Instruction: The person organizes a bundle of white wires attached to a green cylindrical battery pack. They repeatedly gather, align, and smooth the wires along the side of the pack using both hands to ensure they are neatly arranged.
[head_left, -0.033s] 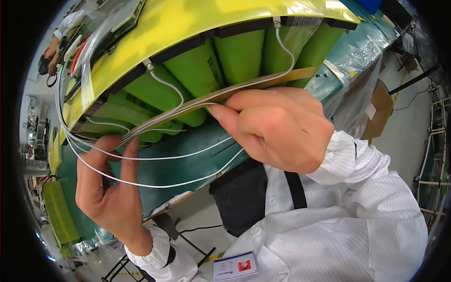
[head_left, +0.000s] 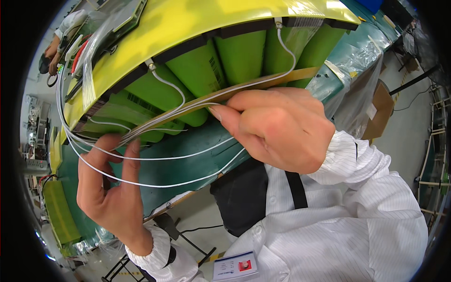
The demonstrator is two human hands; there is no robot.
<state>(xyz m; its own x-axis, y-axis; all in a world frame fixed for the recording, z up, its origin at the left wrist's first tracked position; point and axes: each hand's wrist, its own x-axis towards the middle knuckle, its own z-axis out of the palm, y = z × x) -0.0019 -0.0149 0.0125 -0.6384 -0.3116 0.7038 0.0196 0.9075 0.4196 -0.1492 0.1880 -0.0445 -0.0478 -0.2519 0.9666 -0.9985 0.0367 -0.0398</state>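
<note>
Cardboard box (head_left: 378,110) on grey floor (head_left: 404,136), another person's hand (head_left: 52,50) far left.

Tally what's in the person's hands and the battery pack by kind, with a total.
Bare hands: 2, left hand and right hand
Green cylindrical battery cells in view: about 7
Yellow flat cover sheet: 1
Tan strip along the cells: 1
Thin white wires: about 5, bundled, exact count unclear
Total: about 16
</note>
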